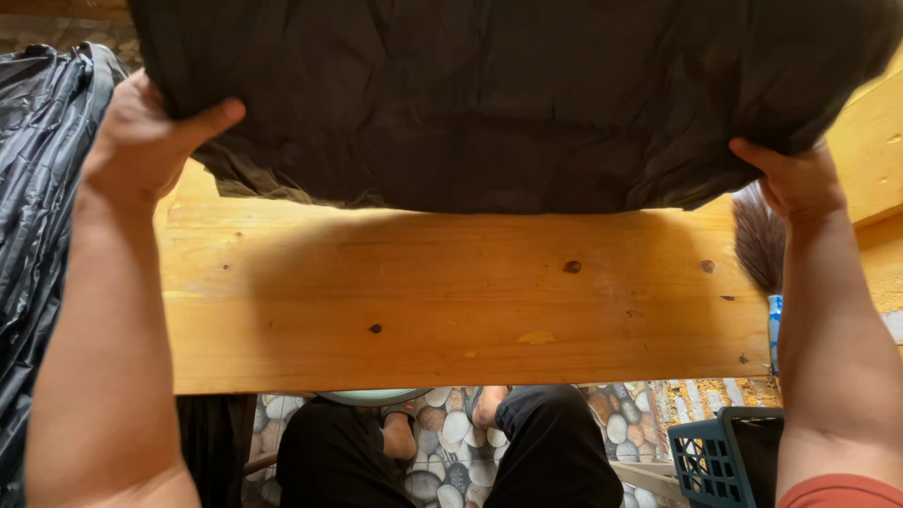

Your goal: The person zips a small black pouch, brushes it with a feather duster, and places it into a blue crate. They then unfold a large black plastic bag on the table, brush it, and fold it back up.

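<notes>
From the head view, a dark, crinkled cloth (508,94) with a dull, slightly papery weave was held up above a wooden tabletop (451,301), its lower edge sagging in a shallow curve. The left hand (146,141) gripped the cloth's left lower corner, thumb laid flat across the front of the fabric and the fingers hidden behind it, so its grip was clamped on the cloth. The right hand (800,179) pinched the right lower corner in the same way, thumb forward, fingers out of sight behind the folds. The cloth spanned the whole gap between both hands and rose out of the top of the view.

The tabletop was a broad, smooth plank of honey-coloured pine with small dark knots. A glossy black plastic sheet (38,207) hung in ridged pleats at the left. At the right, a brown bristly tuft, possibly a broom head (760,240), stood just beside the right wrist. Below lay a pebble-patterned floor (451,437) and a dark teal lattice basket (715,461).
</notes>
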